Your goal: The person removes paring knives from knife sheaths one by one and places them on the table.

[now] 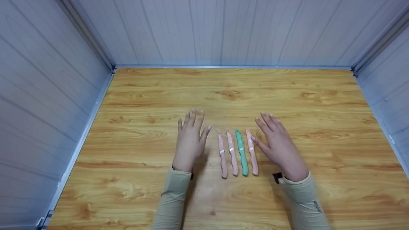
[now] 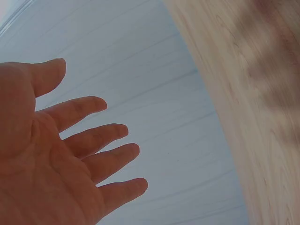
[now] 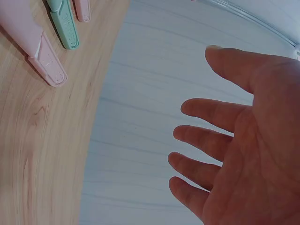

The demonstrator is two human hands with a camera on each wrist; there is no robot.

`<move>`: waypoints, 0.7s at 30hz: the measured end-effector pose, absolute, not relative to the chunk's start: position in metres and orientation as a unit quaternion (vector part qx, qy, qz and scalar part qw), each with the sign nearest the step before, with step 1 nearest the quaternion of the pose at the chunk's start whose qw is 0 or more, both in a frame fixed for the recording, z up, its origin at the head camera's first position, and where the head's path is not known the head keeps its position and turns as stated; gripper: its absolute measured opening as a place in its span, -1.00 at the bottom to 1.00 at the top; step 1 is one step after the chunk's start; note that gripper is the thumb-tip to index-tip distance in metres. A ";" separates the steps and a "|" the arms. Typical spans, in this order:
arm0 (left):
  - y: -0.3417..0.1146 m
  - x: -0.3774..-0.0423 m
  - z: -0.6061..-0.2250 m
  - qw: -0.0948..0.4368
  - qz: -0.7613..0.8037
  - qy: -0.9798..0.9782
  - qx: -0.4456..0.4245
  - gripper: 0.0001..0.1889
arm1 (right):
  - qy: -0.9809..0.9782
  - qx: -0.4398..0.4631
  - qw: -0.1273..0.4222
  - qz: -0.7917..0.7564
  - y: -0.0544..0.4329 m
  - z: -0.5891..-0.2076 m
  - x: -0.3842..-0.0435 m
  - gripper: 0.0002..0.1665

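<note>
Side by side on the wooden table lie three pink knives and one green knife, sheathed, blades pointing away from me. The leftmost pink knife (image 1: 222, 156) is nearest my left hand (image 1: 189, 143), which is held over the table with fingers spread and nothing in it. Another pink knife (image 1: 232, 153) lies beside it, then the green knife (image 1: 242, 153). At the right end is the last pink knife (image 1: 252, 153), its sheath close to the thumb of my right hand (image 1: 281, 145). That hand is also empty, fingers extended. Sheath tips of several knives show in the right wrist view.
The wood-grain table (image 1: 230, 95) is bounded by a pale panel wall (image 1: 207, 32) at the back. Similar walls stand at the left (image 1: 41, 95) and right (image 1: 386, 83), with metal edging along the table.
</note>
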State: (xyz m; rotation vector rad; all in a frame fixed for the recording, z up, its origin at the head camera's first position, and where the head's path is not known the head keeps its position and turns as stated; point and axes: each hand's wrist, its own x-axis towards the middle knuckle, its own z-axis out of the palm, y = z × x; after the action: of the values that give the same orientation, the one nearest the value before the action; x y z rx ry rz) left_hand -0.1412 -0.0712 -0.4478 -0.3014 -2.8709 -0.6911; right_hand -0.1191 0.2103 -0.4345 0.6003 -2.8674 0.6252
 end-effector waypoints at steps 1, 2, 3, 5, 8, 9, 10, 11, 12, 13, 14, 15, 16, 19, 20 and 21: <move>-0.071 -0.141 -0.448 0.085 -0.232 -0.964 -0.102 -0.38 | -0.954 0.200 0.073 0.208 0.210 -0.435 -0.119 -0.28; -0.071 -0.142 -0.449 0.083 -0.232 -0.964 -0.103 -0.38 | -0.954 0.202 0.075 0.207 0.209 -0.435 -0.118 -0.29; -0.071 -0.142 -0.450 0.083 -0.233 -0.963 -0.104 -0.38 | -0.954 0.204 0.075 0.206 0.209 -0.435 -0.118 -0.29; -0.070 -0.143 -0.452 0.081 -0.232 -0.963 -0.106 -0.38 | -0.954 0.209 0.074 0.201 0.206 -0.435 -0.117 -0.28; -0.070 -0.143 -0.455 0.074 -0.229 -0.965 -0.103 -0.39 | -0.953 0.224 0.067 0.192 0.200 -0.435 -0.115 -0.27; -0.069 -0.144 -0.457 0.069 -0.226 -0.966 -0.102 -0.39 | -0.952 0.229 0.064 0.192 0.198 -0.435 -0.114 -0.26; -0.069 -0.144 -0.458 0.062 -0.224 -0.967 -0.102 -0.39 | -0.951 0.233 0.060 0.193 0.196 -0.435 -0.112 -0.26; -0.069 -0.144 -0.460 0.056 -0.223 -0.968 -0.103 -0.39 | -0.950 0.238 0.057 0.192 0.193 -0.435 -0.112 -0.25; -0.069 -0.144 -0.462 0.050 -0.219 -0.968 -0.107 -0.39 | -0.949 0.242 0.054 0.194 0.191 -0.435 -0.111 -0.26; -0.068 -0.145 -0.464 0.045 -0.219 -0.968 -0.111 -0.39 | -0.948 0.246 0.051 0.196 0.189 -0.435 -0.110 -0.26; -0.068 -0.146 -0.466 0.040 -0.220 -0.968 -0.116 -0.39 | -0.947 0.251 0.051 0.196 0.188 -0.436 -0.110 -0.25; -0.067 -0.147 -0.468 0.036 -0.221 -0.967 -0.122 -0.39 | -0.946 0.255 0.051 0.195 0.186 -0.436 -0.109 -0.25; -0.067 -0.148 -0.469 0.033 -0.224 -0.966 -0.128 -0.39 | -0.945 0.258 0.051 0.194 0.185 -0.436 -0.109 -0.25; -0.066 -0.151 -0.473 0.021 -0.225 -0.963 -0.146 -0.41 | -0.943 0.270 0.050 0.191 0.181 -0.437 -0.109 -0.26; -0.066 -0.151 -0.474 0.017 -0.224 -0.963 -0.151 -0.41 | -0.942 0.273 0.050 0.190 0.180 -0.438 -0.108 -0.26; -0.066 -0.152 -0.475 0.013 -0.222 -0.962 -0.157 -0.41 | -0.941 0.275 0.050 0.189 0.179 -0.438 -0.108 -0.27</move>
State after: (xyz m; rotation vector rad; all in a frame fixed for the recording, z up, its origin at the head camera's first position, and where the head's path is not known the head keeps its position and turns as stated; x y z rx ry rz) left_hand -0.1518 -0.0659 -0.4755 -0.4881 -2.9991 -0.6919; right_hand -0.1079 0.1787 -0.4380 0.8385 -2.8669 0.5763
